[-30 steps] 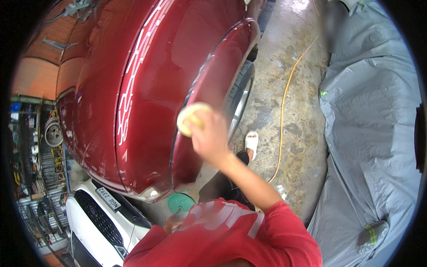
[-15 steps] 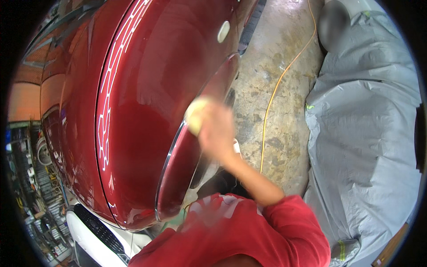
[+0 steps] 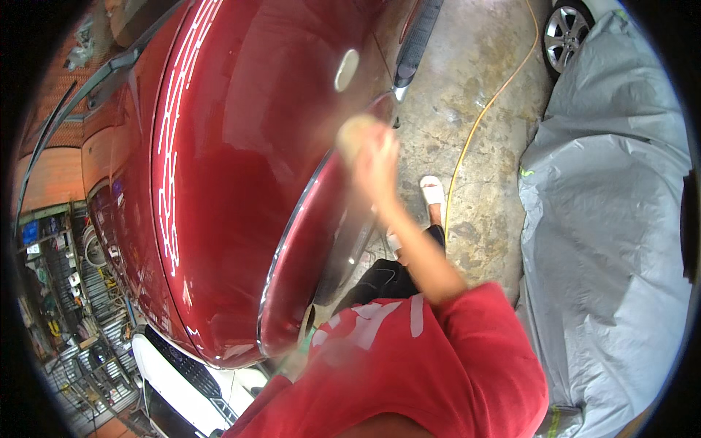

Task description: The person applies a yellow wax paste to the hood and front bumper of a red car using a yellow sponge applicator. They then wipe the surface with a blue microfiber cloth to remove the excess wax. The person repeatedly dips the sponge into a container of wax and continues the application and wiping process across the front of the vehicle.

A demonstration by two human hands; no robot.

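My right hand point(image 3: 377, 162) is closed round a pale yellow sponge point(image 3: 355, 136), somewhat smeared by motion. The sponge is at the upper part of the wheel-arch trim on a glossy dark red car point(image 3: 241, 190); whether it touches the paint is hard to tell. A thin bright line point(image 3: 292, 219) runs along the edge between the body panel and the flared arch point(image 3: 292, 292). Higher up on the same panel shows a whitish oval point(image 3: 347, 70). My left hand is out of view.
A black side step point(image 3: 418, 47) juts out past the arch. An orange cable point(image 3: 478, 120) snakes over the stained concrete floor point(image 3: 438, 95). At right, a grey cover point(image 3: 606, 219) drapes a vehicle whose wheel point(image 3: 566, 35) shows. Cluttered shelves point(image 3: 69, 292) and a white car point(image 3: 179, 379) stand left.
My right hand has moved up and to the right along the arch with the sponge. The view has shifted, so my sandalled foot and the wheel at top right now show clearly.
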